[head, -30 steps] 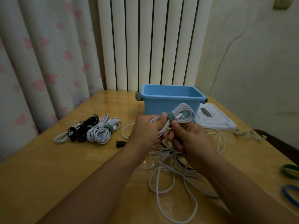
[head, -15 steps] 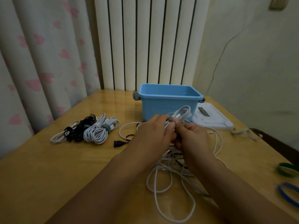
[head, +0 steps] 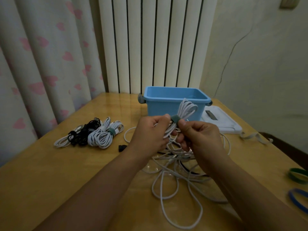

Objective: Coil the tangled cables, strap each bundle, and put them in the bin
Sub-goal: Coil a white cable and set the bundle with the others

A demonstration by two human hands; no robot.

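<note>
Strapping step in hand: left hand [head: 150, 132] gripping the coiled white cable bundle [head: 181, 117] mid-air, just in front of the blue bin [head: 175, 104] near the desk's far edge; right hand [head: 198, 135] pinching the grey-green strap [head: 175, 118] with thumb and forefinger around the bundle's waist; strap looking nearly closed. Next move likely: pressing the strap end flat, then dropping the bundle into the bin; loose tangled cables [head: 176, 177] still lying mid-desk; strapped bundles [head: 100, 134] waiting toward the left edge.

No readable text, label or number anywhere.
</note>
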